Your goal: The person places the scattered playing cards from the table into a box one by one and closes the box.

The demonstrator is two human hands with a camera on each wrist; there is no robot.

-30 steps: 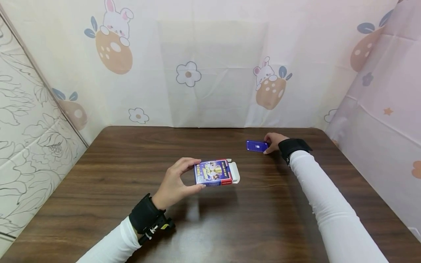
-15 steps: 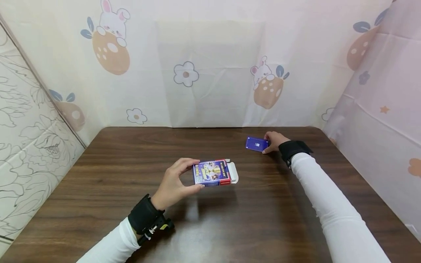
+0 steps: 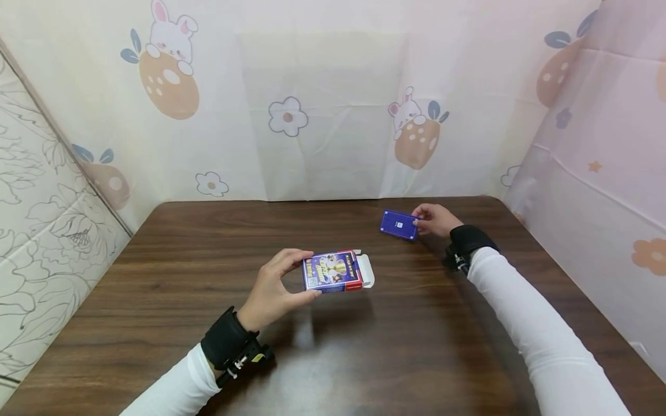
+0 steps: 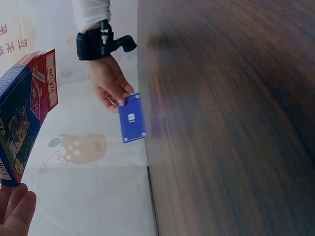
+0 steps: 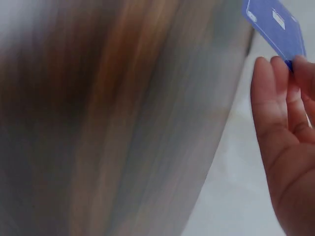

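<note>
Between thumb and fingers, my left hand (image 3: pixel 276 289) holds a printed card box (image 3: pixel 333 271) by its left end, above the table. The box's white end flap (image 3: pixel 366 270) stands out at the right. In the left wrist view the box (image 4: pixel 22 115) shows a red end and a dark blue side. Farther back on the right, my right hand (image 3: pixel 437 221) pinches a blue card (image 3: pixel 398 225) at its right edge. The right wrist view shows thumb and fingertips on a corner of the card (image 5: pixel 278 27). Seen from the left wrist, the card (image 4: pixel 132 118) is tilted and off the tabletop.
A brown wood-grain table (image 3: pixel 208 242) lies under both hands. Its back edge meets a pale curtain (image 3: pixel 338 144) printed with rabbits and flowers. More printed cloth hangs along the left and right sides. A black camera strap (image 3: pixel 231 341) wraps the left wrist.
My right hand has lifted the blue card from the table, moving it slightly up and left in view. The left hand still holds the box in about the same place.
</note>
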